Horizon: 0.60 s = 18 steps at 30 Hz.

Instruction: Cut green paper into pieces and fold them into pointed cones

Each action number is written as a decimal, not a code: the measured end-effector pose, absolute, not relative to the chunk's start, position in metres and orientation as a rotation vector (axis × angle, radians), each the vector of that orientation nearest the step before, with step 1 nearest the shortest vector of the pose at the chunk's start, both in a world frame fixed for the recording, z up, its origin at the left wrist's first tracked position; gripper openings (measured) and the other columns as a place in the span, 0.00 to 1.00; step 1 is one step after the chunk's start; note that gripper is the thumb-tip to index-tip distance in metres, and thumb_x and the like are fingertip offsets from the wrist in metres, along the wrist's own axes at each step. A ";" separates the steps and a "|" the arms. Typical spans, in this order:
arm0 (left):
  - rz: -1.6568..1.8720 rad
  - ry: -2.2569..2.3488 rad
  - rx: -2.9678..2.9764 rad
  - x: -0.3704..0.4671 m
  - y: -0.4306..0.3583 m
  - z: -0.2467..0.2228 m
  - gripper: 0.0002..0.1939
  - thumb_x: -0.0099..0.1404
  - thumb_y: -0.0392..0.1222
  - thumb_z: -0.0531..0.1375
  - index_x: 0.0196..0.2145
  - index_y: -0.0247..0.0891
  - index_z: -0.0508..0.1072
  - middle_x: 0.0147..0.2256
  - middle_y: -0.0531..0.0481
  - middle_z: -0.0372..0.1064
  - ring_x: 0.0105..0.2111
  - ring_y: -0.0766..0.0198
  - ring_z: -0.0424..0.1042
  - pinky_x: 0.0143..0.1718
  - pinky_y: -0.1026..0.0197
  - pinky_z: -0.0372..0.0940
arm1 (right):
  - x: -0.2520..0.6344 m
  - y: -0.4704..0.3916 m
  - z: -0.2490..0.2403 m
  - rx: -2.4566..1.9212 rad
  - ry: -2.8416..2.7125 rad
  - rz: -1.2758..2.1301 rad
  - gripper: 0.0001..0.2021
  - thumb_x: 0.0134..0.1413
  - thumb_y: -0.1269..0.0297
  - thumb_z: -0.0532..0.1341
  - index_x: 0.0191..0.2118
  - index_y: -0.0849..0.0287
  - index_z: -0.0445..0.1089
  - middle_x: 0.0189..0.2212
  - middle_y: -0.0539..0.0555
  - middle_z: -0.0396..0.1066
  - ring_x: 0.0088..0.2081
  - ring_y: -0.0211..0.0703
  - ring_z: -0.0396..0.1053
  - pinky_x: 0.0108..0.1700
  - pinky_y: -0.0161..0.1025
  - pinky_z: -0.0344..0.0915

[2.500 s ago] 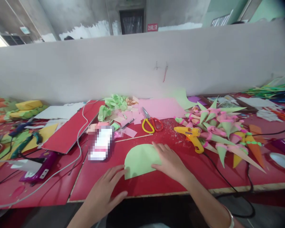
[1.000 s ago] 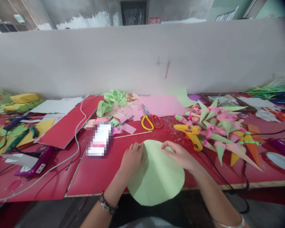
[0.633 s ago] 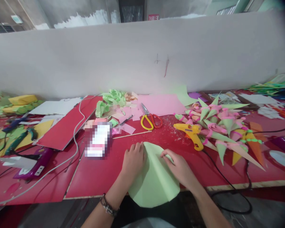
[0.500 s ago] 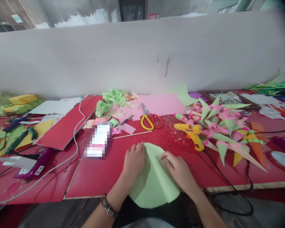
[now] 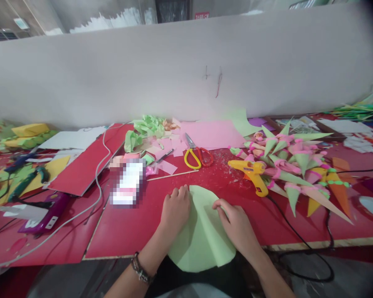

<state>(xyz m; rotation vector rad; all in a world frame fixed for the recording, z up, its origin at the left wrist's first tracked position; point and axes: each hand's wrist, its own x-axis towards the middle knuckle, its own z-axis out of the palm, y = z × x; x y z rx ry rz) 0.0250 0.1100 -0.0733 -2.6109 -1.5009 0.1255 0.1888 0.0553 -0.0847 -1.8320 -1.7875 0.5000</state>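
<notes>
Opened out, that green sheet: two and a half seconds ago it lay as a folded half-round, and now it spreads broad and roughly round, its lower rim poking past the front edge of the bench, with a raised ridge running down it toward the lap. Over swings the left grip too, off the near corner and up onto the sheet's upper left; its fingers lie curled along that side, though whether they pinch it or simply press it down, I cannot tell. Across from it, the right grip has the upper right margin, thumb and forefinger nipped together on the paper. Light stuff, by the look of it, almost no weight at all: thin card or stout paper, stiff enough to hold a curve, soft enough to bend under a fingertip. Matte, so it probably won't slither; creasing is the danger, since a hard squeeze mid-sheet could well leave a mark. Best hold, then? Out at the rim, a gentle pinch, flat fingers steadying the other side. Beyond the paper now: a thin stick, scissors with yellow and red handles, and to the right a yellow glue gun beside a heap of pink and green paper cones.
</notes>
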 end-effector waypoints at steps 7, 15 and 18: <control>0.093 -1.554 -2.639 0.025 0.112 -0.073 0.23 0.63 0.33 0.45 0.56 0.26 0.55 0.45 0.38 0.64 0.42 0.53 0.65 0.36 0.53 0.64 | 0.199 0.048 -0.087 -1.850 -1.764 0.501 0.09 0.53 0.69 0.47 0.32 0.55 0.64 0.29 0.51 0.72 0.31 0.44 0.68 0.36 0.39 0.58; -0.175 -1.537 -2.855 0.002 0.092 -0.065 0.24 0.63 0.39 0.49 0.57 0.37 0.54 0.53 0.43 0.58 0.52 0.54 0.58 0.47 0.51 0.60 | 0.197 0.066 -0.087 -1.800 -1.745 0.483 0.10 0.53 0.69 0.47 0.32 0.56 0.65 0.29 0.51 0.72 0.30 0.43 0.68 0.35 0.38 0.59; -0.197 -1.481 -2.915 0.001 0.081 -0.068 0.23 0.64 0.39 0.49 0.56 0.41 0.56 0.56 0.48 0.55 0.55 0.57 0.54 0.53 0.51 0.55 | 0.195 0.076 -0.087 -1.773 -1.633 0.519 0.10 0.54 0.66 0.47 0.35 0.57 0.65 0.29 0.52 0.71 0.29 0.43 0.68 0.32 0.36 0.60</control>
